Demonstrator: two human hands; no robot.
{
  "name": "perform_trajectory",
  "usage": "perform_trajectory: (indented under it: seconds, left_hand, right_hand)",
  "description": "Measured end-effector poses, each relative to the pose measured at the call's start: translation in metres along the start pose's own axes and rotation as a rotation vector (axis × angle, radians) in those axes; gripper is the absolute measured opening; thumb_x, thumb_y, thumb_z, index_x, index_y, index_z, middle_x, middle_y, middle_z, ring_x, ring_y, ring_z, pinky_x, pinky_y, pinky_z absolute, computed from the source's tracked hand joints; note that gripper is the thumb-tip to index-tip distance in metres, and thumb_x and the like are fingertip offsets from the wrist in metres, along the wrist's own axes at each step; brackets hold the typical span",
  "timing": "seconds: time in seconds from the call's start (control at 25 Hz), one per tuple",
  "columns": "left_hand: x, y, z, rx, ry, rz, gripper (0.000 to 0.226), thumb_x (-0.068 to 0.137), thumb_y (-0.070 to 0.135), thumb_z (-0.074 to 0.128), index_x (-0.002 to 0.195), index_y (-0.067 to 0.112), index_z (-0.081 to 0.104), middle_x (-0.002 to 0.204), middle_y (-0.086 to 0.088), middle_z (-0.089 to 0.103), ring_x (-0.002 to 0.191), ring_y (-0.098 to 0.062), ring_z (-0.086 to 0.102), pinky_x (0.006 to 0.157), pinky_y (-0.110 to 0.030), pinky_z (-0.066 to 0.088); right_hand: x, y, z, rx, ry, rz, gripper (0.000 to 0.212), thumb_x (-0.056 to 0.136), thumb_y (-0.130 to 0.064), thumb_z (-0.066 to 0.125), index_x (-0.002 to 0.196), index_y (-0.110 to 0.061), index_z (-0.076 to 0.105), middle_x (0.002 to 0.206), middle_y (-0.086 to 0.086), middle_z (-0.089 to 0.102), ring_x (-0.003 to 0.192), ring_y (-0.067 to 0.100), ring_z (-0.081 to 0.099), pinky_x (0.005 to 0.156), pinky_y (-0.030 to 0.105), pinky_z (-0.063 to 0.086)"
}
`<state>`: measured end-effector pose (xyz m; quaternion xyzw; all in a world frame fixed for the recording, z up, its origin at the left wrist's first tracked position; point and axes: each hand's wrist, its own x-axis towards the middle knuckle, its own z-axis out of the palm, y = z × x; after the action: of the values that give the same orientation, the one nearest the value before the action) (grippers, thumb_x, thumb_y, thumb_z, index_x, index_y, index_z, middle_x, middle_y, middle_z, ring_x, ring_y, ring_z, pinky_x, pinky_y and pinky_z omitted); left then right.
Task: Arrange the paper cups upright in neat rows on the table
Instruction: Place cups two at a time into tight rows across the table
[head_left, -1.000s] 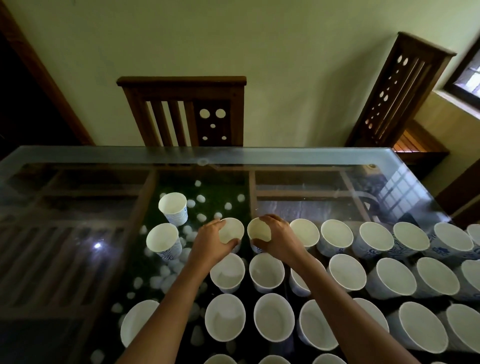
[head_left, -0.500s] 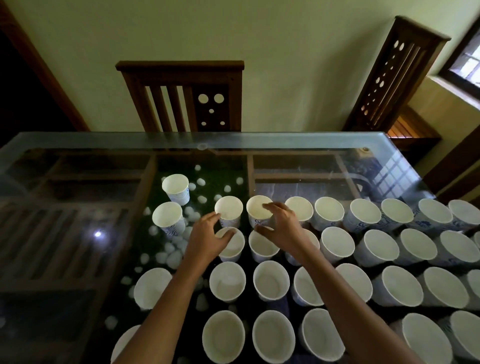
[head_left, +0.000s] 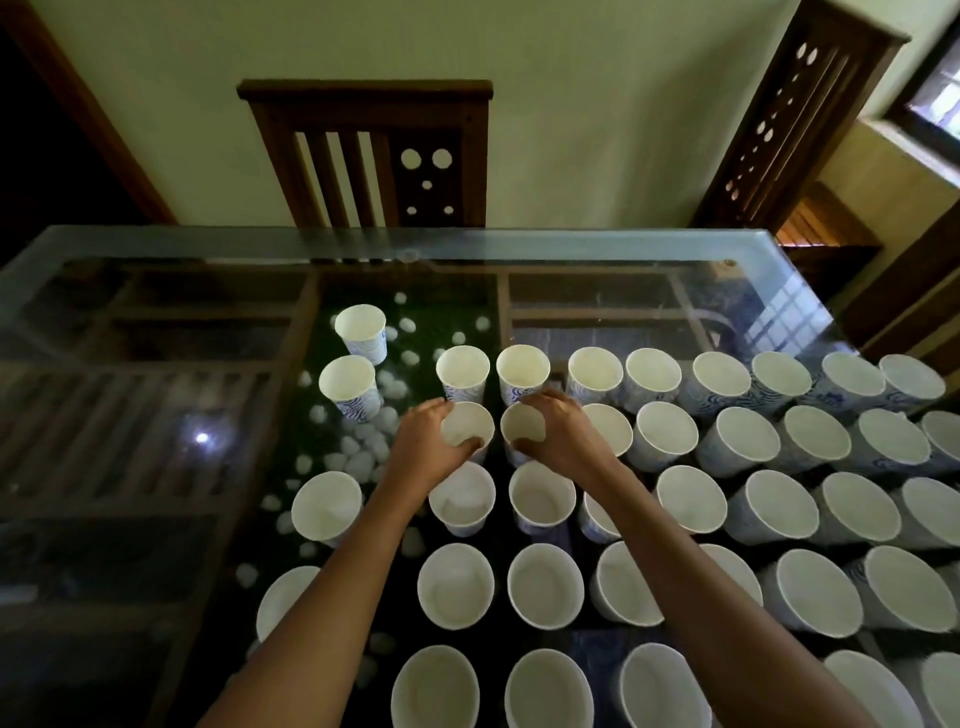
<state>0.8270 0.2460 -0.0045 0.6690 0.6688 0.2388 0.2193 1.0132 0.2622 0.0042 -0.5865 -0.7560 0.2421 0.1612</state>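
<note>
A paper cup (head_left: 467, 423) is gripped by the left hand (head_left: 423, 446), whose fingers and thumb are curled round its rim. The neighbouring cup (head_left: 521, 423) is gripped in the same way by the right hand (head_left: 563, 436). Both cups are seen upright, mouths up, on the glass table (head_left: 623, 249), parted by a narrow gap. They are placed on the near side of the wooden chair (head_left: 366, 156), which is drawn up to the table's far edge, roughly in line with its right post.

Between these two cups and the chair, a far row (head_left: 595, 374) of upright cups is set; it begins in front of the chair's right post and runs off to the right of the chair. The two gripped cups are found at the left end of the next row, which is carried on to the right in the same manner. Further rows (head_left: 543, 584) are laid out farther from the chair, under and beside the forearms.

Two stray cups (head_left: 360, 330) are stood apart in front of the chair's slatted half, left of the rows, one behind the other. Two more cups (head_left: 326, 505) are seen farther from the chair, left of the left forearm. White pebbles (head_left: 363, 447) are visible beneath the glass. A second chair (head_left: 795, 114) is seen against the wall, well to the right of the first.
</note>
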Motion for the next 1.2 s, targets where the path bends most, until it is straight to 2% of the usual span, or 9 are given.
perform_trajectory:
  seconds: [0.12, 0.24, 0.44, 0.8, 0.92, 1.04, 1.2]
  left_hand:
    - [-0.005, 0.005, -0.001, -0.035, 0.018, -0.01, 0.056, 0.067, 0.035, 0.079, 0.112, 0.006, 0.063, 0.114, -0.012, 0.064, 0.104, -0.029, 0.058, 0.082, -0.031, 0.043]
    - [-0.007, 0.008, 0.002, -0.019, 0.001, 0.008, 0.058, 0.066, 0.031, 0.08, 0.114, 0.006, 0.062, 0.116, -0.013, 0.062, 0.108, -0.031, 0.056, 0.083, -0.031, 0.042]
    - [-0.004, 0.005, 0.002, -0.007, 0.008, 0.008, 0.056, 0.066, 0.033, 0.08, 0.114, 0.008, 0.064, 0.114, -0.011, 0.063, 0.103, -0.029, 0.058, 0.08, -0.03, 0.043]
    - [-0.029, 0.005, -0.001, -0.007, 0.045, -0.054, 0.069, 0.076, 0.038, 0.072, 0.132, 0.006, 0.048, 0.141, -0.013, 0.043, 0.129, -0.028, 0.04, 0.104, -0.036, 0.034]
    - [-0.052, -0.002, -0.003, -0.043, 0.051, -0.057, 0.062, 0.075, 0.036, 0.074, 0.126, 0.006, 0.055, 0.135, -0.012, 0.051, 0.124, -0.028, 0.047, 0.099, -0.037, 0.039]
    - [-0.073, -0.006, 0.002, -0.058, 0.037, -0.014, 0.05, 0.07, 0.036, 0.077, 0.11, 0.009, 0.064, 0.114, -0.01, 0.064, 0.102, -0.028, 0.059, 0.082, -0.032, 0.045]
    - [-0.084, -0.006, 0.006, -0.047, -0.002, -0.032, 0.061, 0.067, 0.04, 0.078, 0.114, 0.005, 0.062, 0.115, -0.013, 0.062, 0.104, -0.028, 0.057, 0.086, -0.035, 0.044]
  right_hand:
    - [-0.002, 0.003, 0.003, 0.008, 0.021, 0.002, 0.061, 0.07, -0.021, 0.079, 0.125, -0.009, 0.054, 0.13, 0.014, 0.052, 0.114, 0.031, 0.052, 0.094, 0.038, 0.043]
    - [-0.004, 0.003, 0.005, 0.004, 0.001, 0.014, 0.061, 0.071, -0.022, 0.079, 0.125, -0.008, 0.054, 0.129, 0.014, 0.053, 0.113, 0.03, 0.052, 0.093, 0.036, 0.042]
    - [-0.003, 0.004, 0.005, 0.006, -0.001, 0.017, 0.062, 0.073, -0.025, 0.078, 0.127, -0.009, 0.052, 0.131, 0.013, 0.052, 0.115, 0.029, 0.052, 0.093, 0.034, 0.043]
    - [-0.036, -0.005, -0.004, 0.008, 0.009, 0.014, 0.064, 0.079, -0.024, 0.073, 0.135, -0.011, 0.045, 0.143, 0.011, 0.041, 0.125, 0.029, 0.045, 0.1, 0.036, 0.039]
    - [-0.062, -0.008, 0.0, 0.039, -0.01, 0.006, 0.063, 0.079, -0.021, 0.073, 0.135, -0.01, 0.045, 0.143, 0.011, 0.039, 0.128, 0.029, 0.042, 0.102, 0.036, 0.037]
    - [-0.078, -0.012, 0.003, 0.035, -0.025, 0.007, 0.063, 0.078, -0.023, 0.074, 0.134, -0.01, 0.046, 0.142, 0.012, 0.041, 0.128, 0.029, 0.04, 0.103, 0.039, 0.036]
    - [-0.084, -0.014, 0.007, 0.028, -0.04, 0.011, 0.064, 0.075, -0.022, 0.076, 0.131, -0.008, 0.049, 0.138, 0.015, 0.044, 0.125, 0.032, 0.043, 0.102, 0.039, 0.038]
